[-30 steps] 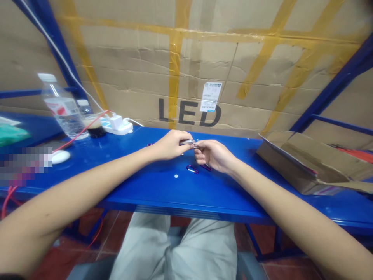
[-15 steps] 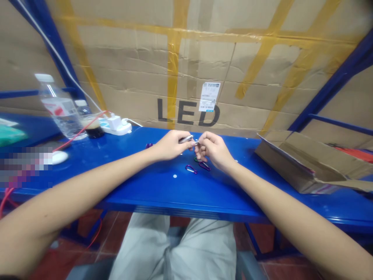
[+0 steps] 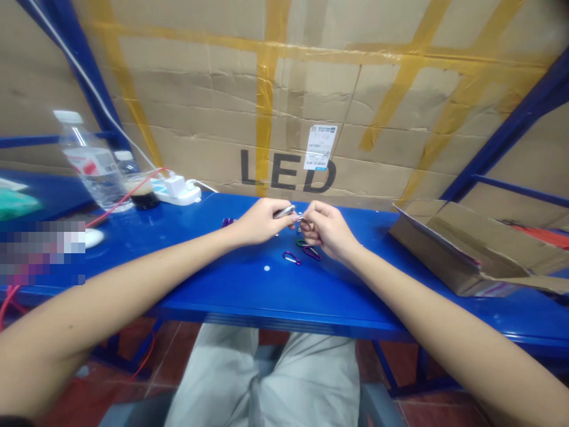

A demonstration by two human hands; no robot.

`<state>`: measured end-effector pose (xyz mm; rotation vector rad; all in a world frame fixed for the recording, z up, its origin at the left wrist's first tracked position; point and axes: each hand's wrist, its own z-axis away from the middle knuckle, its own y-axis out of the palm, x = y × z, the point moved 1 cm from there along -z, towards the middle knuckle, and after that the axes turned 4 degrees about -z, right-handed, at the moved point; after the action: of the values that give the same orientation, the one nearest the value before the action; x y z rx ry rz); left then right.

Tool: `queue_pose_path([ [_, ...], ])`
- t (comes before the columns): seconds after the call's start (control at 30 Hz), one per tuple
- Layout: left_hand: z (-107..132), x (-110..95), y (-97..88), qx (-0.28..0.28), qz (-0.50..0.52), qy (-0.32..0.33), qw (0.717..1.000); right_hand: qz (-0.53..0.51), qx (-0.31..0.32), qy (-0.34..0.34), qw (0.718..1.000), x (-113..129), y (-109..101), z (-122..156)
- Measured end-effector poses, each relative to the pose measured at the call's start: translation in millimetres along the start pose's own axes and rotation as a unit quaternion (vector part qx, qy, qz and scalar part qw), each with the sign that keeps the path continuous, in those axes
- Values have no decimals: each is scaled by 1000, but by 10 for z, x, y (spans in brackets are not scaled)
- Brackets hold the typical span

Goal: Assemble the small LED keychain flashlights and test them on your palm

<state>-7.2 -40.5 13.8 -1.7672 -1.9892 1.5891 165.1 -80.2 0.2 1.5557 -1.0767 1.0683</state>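
Observation:
My left hand is closed around a slim silver metal tube, its tip pointing toward the right. Close against that tip, the fingers of my right hand pinch a small shiny metal piece, too small to make out fully. Below the hands lie a purple carabiner, a second purple carabiner and a green carabiner, the last two touching or overlapping. Some purple pieces show behind my left wrist, partly hidden.
An open cardboard box stands on the blue table at the right. A water bottle, a dark-liquid bottle and a white power strip stand at the left, with a red cable nearby. A large carton walls the back.
My right fingers have curled in slightly at the small metal piece, showing more of the green carabiner. My left hand and the silver tube have hardly moved.

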Motion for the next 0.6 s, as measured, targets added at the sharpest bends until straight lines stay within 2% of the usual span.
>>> queue_pose_path([
  [0.43,-3,30,6,0,-11,6,1000,48,12,-20,999,-6,9,30],
  [0.6,-17,35,-6,16,16,-4,1000,69,16,-30,997,-25,-17,11],
])
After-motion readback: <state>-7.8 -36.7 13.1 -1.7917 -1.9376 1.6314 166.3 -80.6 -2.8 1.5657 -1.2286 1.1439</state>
